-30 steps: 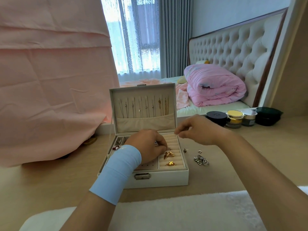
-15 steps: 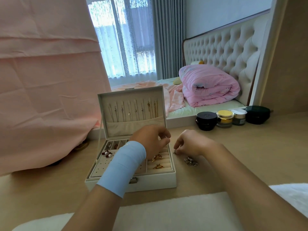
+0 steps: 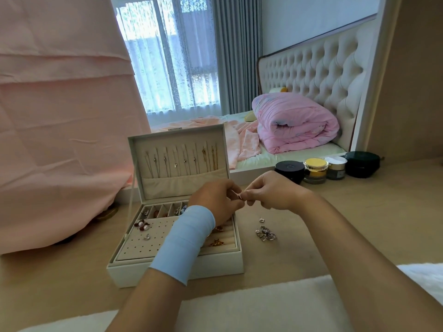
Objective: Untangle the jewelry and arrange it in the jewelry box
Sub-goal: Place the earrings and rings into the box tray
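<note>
A white jewelry box (image 3: 215,264) stands open on the tan floor, with several thin necklaces hanging in its raised lid (image 3: 178,161). Its tray holds pearl earrings (image 3: 142,225), a small silver piece and gold pieces (image 3: 217,242) in the ring rolls. My left hand (image 3: 217,202), with a blue wristband, and my right hand (image 3: 271,191) meet above the box's right rear corner. Both pinch one tiny piece of jewelry (image 3: 240,196) between their fingertips. A tangled silver pile (image 3: 265,234) and a small silver charm (image 3: 261,219) lie on the floor right of the box.
Several cosmetic jars (image 3: 315,170) stand in a row at the back right. A pink draped cloth (image 3: 60,128) fills the left. Behind are a bed with a rolled pink duvet (image 3: 297,125) and a tufted headboard. A white fluffy rug (image 3: 251,307) lies in front.
My right hand dipped to the floor beside the silver pile, then rose. Both hands now meet above the box, pinching a tiny piece. The camera view shifted.
</note>
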A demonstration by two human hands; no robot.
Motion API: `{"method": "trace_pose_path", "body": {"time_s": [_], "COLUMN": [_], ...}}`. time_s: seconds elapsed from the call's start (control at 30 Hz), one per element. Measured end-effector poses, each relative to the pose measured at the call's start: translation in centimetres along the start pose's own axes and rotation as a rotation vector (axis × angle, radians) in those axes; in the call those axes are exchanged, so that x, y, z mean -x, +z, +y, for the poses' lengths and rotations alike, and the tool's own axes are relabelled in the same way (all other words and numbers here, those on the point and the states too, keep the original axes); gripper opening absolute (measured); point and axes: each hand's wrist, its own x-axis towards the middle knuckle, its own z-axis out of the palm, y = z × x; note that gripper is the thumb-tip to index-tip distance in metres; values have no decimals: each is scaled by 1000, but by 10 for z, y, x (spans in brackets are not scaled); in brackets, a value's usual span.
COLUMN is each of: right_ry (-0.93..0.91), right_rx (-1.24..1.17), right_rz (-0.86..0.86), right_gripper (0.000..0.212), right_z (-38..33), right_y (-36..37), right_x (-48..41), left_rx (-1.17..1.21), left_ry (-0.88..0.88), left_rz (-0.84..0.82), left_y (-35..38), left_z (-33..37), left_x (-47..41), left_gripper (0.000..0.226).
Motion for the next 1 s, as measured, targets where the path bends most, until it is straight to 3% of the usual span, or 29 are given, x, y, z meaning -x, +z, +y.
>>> {"method": "trace_pose_path", "body": {"time_s": [0.13,0.27,0.57,0.8,1.0], "right_ry": [-4,36,209,192,21], "right_rx": [-76,-56,375,404,271], "right_rz": [-11,5,-8,-24,61], "right_gripper": [21,22,7,8,16], "right_z": [0,6,24,17,-21], "right_y": [-2,-1,11,17,17], "right_x": [3,3,-5,-5,1], "left_rx": [48,-11,-7,93,53], "left_ry": [-9,-13,32,56,18], "left_rz": [38,47,78,53,-2], "left_y": [0,1,-1,-14,-46], "left_z": [2,2,3,-5,-31], "left_x": [-1,-1,1,11,32], "left_gripper": [11,16,20,18,13]}}
